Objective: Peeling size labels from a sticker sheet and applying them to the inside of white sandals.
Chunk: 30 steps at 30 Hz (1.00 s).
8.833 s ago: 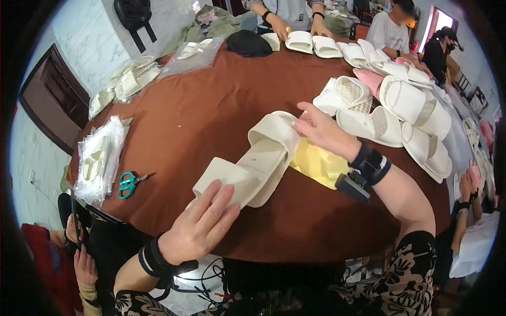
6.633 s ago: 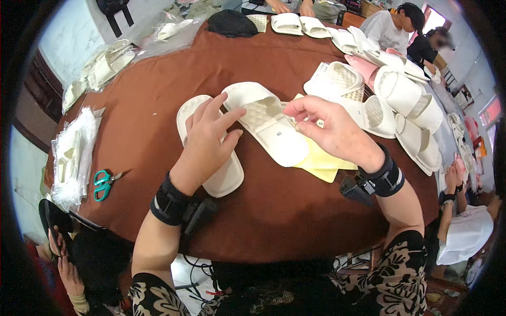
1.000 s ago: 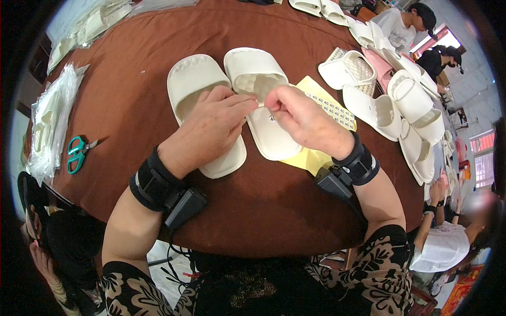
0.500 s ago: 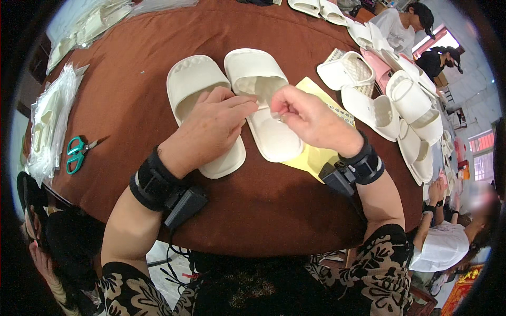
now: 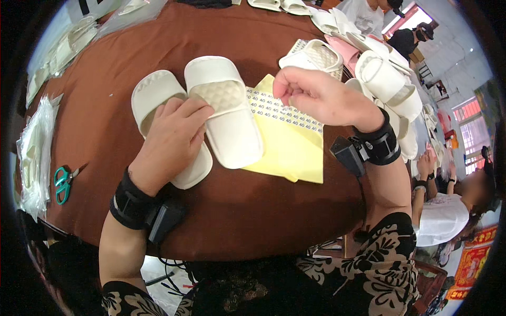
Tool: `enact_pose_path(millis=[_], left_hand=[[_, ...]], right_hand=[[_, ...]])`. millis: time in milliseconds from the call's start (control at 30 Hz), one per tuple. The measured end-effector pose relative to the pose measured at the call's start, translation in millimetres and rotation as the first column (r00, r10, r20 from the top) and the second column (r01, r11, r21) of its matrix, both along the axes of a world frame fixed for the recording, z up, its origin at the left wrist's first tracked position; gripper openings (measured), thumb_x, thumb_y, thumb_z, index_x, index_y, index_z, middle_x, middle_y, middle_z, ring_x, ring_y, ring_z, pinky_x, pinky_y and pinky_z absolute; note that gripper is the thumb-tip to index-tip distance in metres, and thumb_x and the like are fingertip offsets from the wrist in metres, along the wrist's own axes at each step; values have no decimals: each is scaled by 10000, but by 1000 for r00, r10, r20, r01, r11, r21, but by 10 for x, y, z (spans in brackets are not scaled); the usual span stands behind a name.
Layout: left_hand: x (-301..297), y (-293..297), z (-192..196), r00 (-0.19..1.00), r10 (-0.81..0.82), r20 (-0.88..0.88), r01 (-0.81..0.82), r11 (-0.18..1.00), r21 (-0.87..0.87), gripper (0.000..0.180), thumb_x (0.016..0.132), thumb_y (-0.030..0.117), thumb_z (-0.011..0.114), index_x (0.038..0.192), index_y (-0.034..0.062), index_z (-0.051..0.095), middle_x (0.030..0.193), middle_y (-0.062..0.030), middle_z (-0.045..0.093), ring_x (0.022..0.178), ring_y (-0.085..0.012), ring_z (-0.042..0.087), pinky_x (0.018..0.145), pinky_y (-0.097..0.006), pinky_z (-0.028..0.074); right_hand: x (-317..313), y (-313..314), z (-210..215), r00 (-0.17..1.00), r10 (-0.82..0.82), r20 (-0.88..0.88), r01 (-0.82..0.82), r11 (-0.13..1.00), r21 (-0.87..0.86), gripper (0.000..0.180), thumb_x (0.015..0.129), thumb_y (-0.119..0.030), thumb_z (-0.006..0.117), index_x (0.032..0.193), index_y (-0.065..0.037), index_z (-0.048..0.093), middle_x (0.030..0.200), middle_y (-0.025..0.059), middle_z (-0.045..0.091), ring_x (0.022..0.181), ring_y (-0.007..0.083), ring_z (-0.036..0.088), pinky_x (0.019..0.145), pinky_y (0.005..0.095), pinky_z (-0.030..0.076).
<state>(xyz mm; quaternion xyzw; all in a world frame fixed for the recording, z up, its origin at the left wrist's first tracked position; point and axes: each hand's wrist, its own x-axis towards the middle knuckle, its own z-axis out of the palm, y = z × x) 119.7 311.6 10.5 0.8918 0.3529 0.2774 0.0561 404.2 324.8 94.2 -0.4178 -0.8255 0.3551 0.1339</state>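
Note:
Two white slide slippers lie side by side on the brown table (image 5: pixel 247 210). My left hand (image 5: pixel 168 139) rests flat on the left slipper (image 5: pixel 153 92), its fingertips touching the strap of the right slipper (image 5: pixel 232 131). My right hand (image 5: pixel 316 95) hovers above a yellow sheet (image 5: pixel 287 152) whose top strip carries rows of small printed stickers. Its thumb and forefinger are pinched together, and I see nothing between them. Both wrists wear black bands with small boxes.
Green-handled scissors (image 5: pixel 63 181) lie at the table's left edge beside clear plastic bags (image 5: pixel 31 152). More white slippers (image 5: pixel 390 84) are piled at the right and along the far edge. Other people sit at the right (image 5: pixel 448 210) and far side.
My right hand has lifted off the right slipper's sole and moved right, above the sticker sheet. My left hand stays on the slippers.

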Motion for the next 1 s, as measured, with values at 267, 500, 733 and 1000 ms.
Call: enact_pose_path(millis=[267, 500, 733, 1000], left_hand=[[17, -28, 56, 998, 46, -52, -47, 999, -21, 276, 812, 98, 622, 1083, 49, 613, 1127, -86, 572, 1015, -314, 520, 908, -418, 407], [1, -49, 76, 986, 135, -97, -135, 991, 8, 295, 815, 147, 637, 1084, 31, 611, 1148, -120, 571, 1069, -343, 510, 928, -431, 403], [-12, -8, 53, 971, 221, -90, -223, 975, -9, 288, 816, 157, 634, 1061, 7, 613, 1123, -134, 578, 1055, -355, 509, 922, -432, 410], [-36, -7, 70, 972, 221, -85, -223, 975, -16, 299, 822, 169, 629, 1063, -6, 609, 1117, -140, 579, 1047, -360, 509, 913, -433, 411]], right_hand=[[126, -481, -506, 987, -97, -127, 57, 955, -291, 136, 852, 35, 464, 967, -20, 511, 867, 35, 550, 834, 106, 538, 747, 259, 444], [71, -643, -575, 996, -91, 27, 87, 989, 124, 187, 839, 39, 424, 1004, -15, 494, 875, 141, 572, 848, 299, 574, 778, 379, 461], [97, -663, -605, 992, -126, -2, 123, 968, 218, 157, 868, 15, 459, 1018, -13, 494, 917, 198, 585, 909, 363, 583, 804, 422, 459], [53, -669, -654, 965, -251, -79, 261, 952, 160, 113, 869, 19, 515, 972, -27, 520, 783, 97, 598, 711, 223, 610, 671, 317, 489]])
